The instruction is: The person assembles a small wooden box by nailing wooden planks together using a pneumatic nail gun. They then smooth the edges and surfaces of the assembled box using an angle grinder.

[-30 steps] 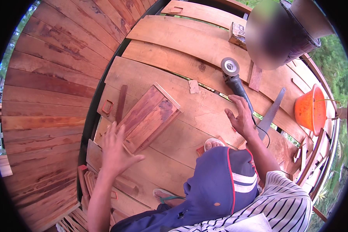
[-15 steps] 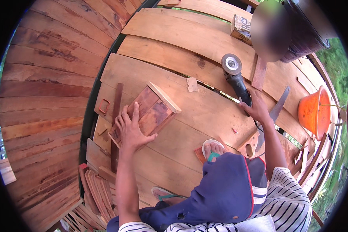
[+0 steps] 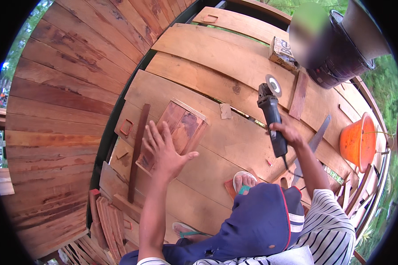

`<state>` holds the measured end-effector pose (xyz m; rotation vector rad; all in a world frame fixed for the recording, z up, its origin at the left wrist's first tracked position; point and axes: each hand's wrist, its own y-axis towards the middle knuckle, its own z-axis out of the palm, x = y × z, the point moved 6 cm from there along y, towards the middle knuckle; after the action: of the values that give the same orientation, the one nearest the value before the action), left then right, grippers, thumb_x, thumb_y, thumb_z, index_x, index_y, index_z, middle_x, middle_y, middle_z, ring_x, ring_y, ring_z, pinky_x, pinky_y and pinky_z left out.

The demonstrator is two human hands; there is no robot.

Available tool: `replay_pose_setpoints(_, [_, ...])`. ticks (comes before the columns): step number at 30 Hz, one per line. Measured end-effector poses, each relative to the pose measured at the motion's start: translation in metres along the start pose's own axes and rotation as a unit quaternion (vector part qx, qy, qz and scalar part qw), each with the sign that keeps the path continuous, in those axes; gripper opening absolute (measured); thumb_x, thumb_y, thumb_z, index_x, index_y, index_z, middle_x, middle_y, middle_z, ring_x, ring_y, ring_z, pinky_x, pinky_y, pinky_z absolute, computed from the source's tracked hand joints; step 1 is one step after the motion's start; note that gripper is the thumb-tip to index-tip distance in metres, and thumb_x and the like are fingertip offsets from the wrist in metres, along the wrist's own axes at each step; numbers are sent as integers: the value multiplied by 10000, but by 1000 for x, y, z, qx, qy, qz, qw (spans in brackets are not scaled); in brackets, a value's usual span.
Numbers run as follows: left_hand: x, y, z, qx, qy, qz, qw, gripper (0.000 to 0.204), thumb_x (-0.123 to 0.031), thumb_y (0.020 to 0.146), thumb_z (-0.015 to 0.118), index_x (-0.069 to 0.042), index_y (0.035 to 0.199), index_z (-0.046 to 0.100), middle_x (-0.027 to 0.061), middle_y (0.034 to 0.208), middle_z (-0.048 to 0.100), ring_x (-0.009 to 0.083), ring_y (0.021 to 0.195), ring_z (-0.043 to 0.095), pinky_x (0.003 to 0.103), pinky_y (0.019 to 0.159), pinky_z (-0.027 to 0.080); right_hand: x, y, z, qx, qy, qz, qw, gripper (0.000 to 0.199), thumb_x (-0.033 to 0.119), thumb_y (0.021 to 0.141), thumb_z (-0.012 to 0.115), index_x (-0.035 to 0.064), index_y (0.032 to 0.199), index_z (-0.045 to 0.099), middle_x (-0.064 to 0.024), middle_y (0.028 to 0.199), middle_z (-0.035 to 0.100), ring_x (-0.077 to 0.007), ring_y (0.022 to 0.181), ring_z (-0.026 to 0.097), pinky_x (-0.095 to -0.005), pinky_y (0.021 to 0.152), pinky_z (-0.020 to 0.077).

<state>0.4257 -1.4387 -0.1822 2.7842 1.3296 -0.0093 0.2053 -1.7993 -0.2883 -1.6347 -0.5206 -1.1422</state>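
Angle grinder (image 3: 272,115) | disc end points up-left, away | right hand (image 3: 287,134) grips body | left hand (image 3: 166,150) flat, open on wooden box (image 3: 177,132)

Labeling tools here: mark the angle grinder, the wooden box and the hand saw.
angle grinder (image 3: 272,117), head view, on its dark body above the grip.
wooden box (image 3: 183,126), head view, on its reddish top panel.
hand saw (image 3: 318,134), head view, on its blade.

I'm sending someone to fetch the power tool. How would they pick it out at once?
Start at the wide plank platform. Near its middle, the right hand holds a dark angle grinder by its body. Its round grey disc at the far end sets it apart from the flat handsaw lying just right of it.
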Motion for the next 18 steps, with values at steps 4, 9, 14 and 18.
replay_pose_setpoints(4, [-95,-36,14,75,-376,62,922,1036,-651,830,758,40,1517,407,309,1521,419,400,1462,391,534,1203,310,26,-31,65,-47,160,-61,984,629,384,937,729,-17,1329,444,-148,1061,648,-218,850,703,-374,727,629])
replay_pose_setpoints(9, [-196,-60,57,230,-690,-88,681,723,-466,860,825,61,1272,552,146,1145,651,214,1076,635,335,946,510,29,-38,111,-207,63,-125,968,575,588,1070,392,53,1200,558,-136,886,678,-231,768,702,-348,664,594])
replay_pose_setpoints(14, [-188,-48,57,251,-732,-31,633,460,-257,833,850,14,1113,605,57,901,677,124,813,659,265,708,539,38,-47,121,-40,395,-17,918,739,698,1045,333,38,1274,573,-182,1027,711,-285,818,732,-396,705,628])
replay_pose_setpoints(18, [-208,-56,38,381,-763,-69,517,266,-145,836,780,-26,1011,619,41,747,649,113,606,634,281,549,515,51,-52,105,-17,445,-90,891,708,642,1045,431,20,1369,531,-187,1206,679,-288,972,720,-428,842,623])
